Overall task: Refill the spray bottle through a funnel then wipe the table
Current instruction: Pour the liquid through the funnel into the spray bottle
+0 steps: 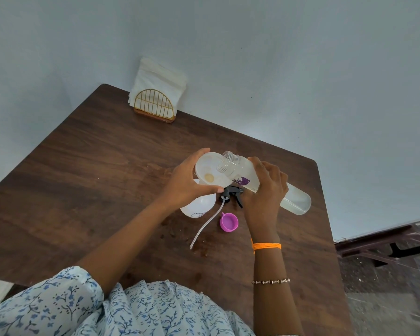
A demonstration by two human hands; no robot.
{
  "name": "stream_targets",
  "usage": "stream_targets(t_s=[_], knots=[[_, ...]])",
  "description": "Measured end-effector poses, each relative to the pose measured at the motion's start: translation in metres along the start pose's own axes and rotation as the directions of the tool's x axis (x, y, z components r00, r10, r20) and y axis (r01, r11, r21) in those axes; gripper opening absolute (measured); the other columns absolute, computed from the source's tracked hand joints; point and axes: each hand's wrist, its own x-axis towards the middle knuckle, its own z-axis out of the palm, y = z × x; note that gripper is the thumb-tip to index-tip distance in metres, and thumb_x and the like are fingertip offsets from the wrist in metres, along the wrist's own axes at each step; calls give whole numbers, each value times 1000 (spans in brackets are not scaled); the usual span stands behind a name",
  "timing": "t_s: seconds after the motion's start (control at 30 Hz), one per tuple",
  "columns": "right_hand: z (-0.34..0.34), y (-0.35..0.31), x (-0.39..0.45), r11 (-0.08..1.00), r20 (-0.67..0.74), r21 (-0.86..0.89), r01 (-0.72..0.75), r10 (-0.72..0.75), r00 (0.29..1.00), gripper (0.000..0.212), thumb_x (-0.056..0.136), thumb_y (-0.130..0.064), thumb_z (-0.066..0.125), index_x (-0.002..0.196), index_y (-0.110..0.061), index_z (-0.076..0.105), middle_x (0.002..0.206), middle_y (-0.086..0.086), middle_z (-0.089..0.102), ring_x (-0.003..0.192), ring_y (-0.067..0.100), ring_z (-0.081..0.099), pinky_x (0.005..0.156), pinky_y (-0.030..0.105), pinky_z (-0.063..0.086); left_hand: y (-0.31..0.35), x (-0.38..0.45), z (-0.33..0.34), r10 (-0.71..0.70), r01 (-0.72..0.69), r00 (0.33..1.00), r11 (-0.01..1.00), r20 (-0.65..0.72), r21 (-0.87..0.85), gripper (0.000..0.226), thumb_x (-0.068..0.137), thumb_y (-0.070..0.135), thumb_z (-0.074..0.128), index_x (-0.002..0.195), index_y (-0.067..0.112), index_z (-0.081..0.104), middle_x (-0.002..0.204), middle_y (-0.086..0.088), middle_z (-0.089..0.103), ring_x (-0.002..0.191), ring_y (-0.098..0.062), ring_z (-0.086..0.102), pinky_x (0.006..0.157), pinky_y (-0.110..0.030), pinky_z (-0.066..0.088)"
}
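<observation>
My left hand [186, 181] grips the rim of a translucent white funnel [210, 172] that sits in the neck of a white spray bottle [199, 206] standing on the brown table [95, 178]. My right hand [264, 190] holds a clear water bottle [294, 198] tipped sideways, its open mouth over the funnel's bowl. A little liquid lies in the bottle's far end. The black spray trigger head [235, 194] with its long clear tube [205, 226] lies on the table below the funnel. A purple cap [229, 222] rests beside it.
A gold wire holder [154, 106] full of white paper napkins [158, 78] stands at the table's far edge against the pale wall. Wet or stained spots [204, 246] mark the wood near the tube's end. A dark bench [386, 243] stands on the floor to the right.
</observation>
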Motion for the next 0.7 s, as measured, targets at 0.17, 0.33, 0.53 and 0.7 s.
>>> stream_targets(t_s=[0.17,0.33,0.53,0.7], knots=[[0,0,0,1000,-1,-9,2,-2,1000,64,57,8,78,114,-15,62,110,11,60,106,30,47,92,45,37,0,0,0,-1,1,1000,1000,5,-2,93,62,29,85,140,30,34,141,4,44,121,-12,44,97,-31,44],[0,-1,0,1000,-1,-27,10,-10,1000,63,58,7,79,115,-14,62,111,12,60,107,31,47,93,47,38,1,0,0,1,-1,1000,1000,1,1,92,62,29,85,140,29,34,140,3,45,120,-11,43,96,-29,43],[1,-1,1,1000,-7,-27,9,-9,1000,62,58,6,80,114,-15,62,110,12,60,106,32,48,92,48,39,2,-1,0,6,-6,1000,1000,-1,8,91,64,27,84,140,28,34,141,3,43,117,-6,40,90,-23,39],[1,-2,0,1000,-6,-27,11,-11,1000,61,58,6,79,113,-14,62,109,12,60,106,31,48,91,48,39,3,-1,0,8,-8,1000,1000,2,12,91,64,27,84,140,28,33,142,3,42,117,-5,38,90,-22,37]])
